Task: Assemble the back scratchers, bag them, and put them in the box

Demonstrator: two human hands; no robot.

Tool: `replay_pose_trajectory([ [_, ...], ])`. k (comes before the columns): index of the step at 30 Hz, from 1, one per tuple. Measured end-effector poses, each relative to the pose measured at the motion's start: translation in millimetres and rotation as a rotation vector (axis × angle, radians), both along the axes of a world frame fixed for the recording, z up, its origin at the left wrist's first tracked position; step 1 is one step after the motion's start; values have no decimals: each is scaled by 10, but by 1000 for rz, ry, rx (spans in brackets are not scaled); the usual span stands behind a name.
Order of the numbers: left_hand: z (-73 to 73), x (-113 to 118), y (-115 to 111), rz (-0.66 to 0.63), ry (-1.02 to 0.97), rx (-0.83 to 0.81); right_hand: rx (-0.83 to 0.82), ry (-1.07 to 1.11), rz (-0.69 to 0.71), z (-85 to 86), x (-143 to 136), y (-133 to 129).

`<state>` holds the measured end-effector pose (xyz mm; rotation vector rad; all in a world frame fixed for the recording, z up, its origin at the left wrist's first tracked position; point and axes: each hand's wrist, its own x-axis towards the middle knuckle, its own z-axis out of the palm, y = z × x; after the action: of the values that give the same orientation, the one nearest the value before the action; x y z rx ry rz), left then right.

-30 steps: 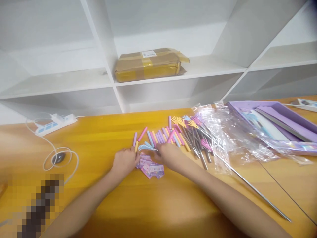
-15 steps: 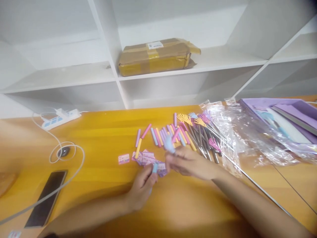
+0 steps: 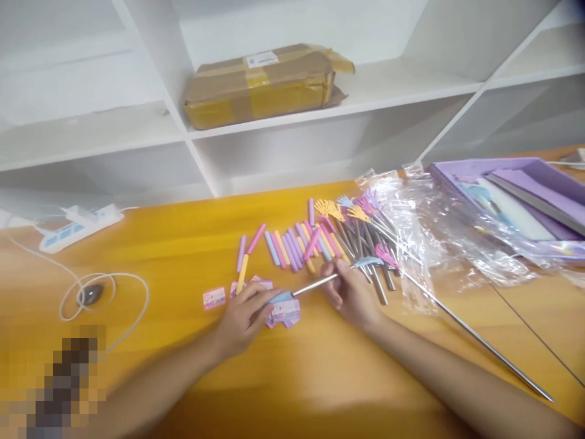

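A back scratcher (image 3: 315, 283) with a silver rod is held between my two hands, above the table. My left hand (image 3: 244, 318) is closed round its light-blue handle sleeve. Near the blue hand-shaped head, my right hand (image 3: 351, 295) pinches the rod. Small printed cards (image 3: 287, 310) lie in a loose pile below my left fingers. Beyond my hands are several coloured sleeves (image 3: 292, 249) in purple, pink, yellow and blue. To their right lies a heap of metal back scratchers (image 3: 359, 213) with yellow, pink, blue and purple hand-shaped heads.
Clear plastic bags (image 3: 420, 238) and a purple box (image 3: 530, 167) occupy the right side. One long metal rod (image 3: 484, 338) slants toward the front right. A power strip (image 3: 82, 228) and a cabled mouse (image 3: 90, 294) are at left. A taped carton (image 3: 269, 91) sits on the white shelf.
My hands have moved apart, and the rod now shows between them. The blue head has swung from upright to pointing right. The camera view has shifted slightly.
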<state>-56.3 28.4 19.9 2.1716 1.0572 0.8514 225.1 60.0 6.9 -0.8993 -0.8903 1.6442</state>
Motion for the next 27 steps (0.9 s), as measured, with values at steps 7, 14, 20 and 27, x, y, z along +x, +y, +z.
replay_pose_trajectory([
  [7, -11, -9, 3, 25, -47, -49, -21, -5, -20, 17, -6, 27],
  [14, 40, 34, 24, 109, -36, 2, 17, -64, -5, -27, 25, 23],
  [20, 84, 73, -28, 114, -147, 140, 68, -85, 90, -41, 39, -2],
  [27, 31, 63, -43, 133, -214, 151, 148, -60, 167, -17, 22, -84],
])
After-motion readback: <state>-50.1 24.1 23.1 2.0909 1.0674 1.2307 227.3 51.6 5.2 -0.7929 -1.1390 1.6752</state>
